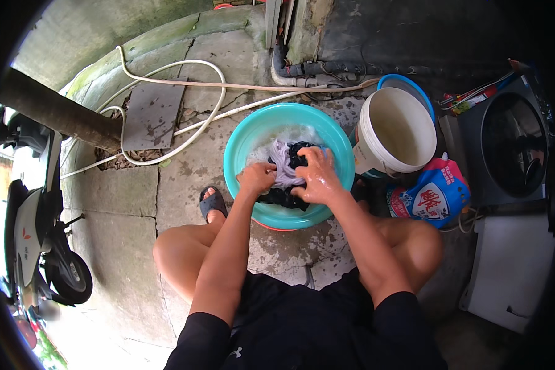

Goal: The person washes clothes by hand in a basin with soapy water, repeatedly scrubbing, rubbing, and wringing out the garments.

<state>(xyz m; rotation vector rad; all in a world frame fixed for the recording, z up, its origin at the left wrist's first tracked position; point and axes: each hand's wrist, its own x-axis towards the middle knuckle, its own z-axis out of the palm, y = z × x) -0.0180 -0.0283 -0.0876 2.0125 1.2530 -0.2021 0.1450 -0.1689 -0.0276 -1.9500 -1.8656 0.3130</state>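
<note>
A turquoise plastic basin (240,125) sits on the ground between my feet, holding sudsy water (261,155) and wet laundry. A lavender cloth (283,162) lies bunched in the middle, with black fabric (284,198) around and below it. My left hand (259,177) is at the laundry's left side, its fingers curled beside the lavender cloth; whether they grip it is hidden. Over the right side, my wet right hand (320,175) is spread and arched, fingertips touching the lavender cloth and the black fabric.
Right of the basin stands a white bucket (367,134), with a blue-rimmed basin (409,82) behind it. A blue detergent pouch (437,194) lies near a dark appliance (471,138). Hoses (199,125) loop across the concrete; a tree trunk (69,111) and scooter (32,231) are left.
</note>
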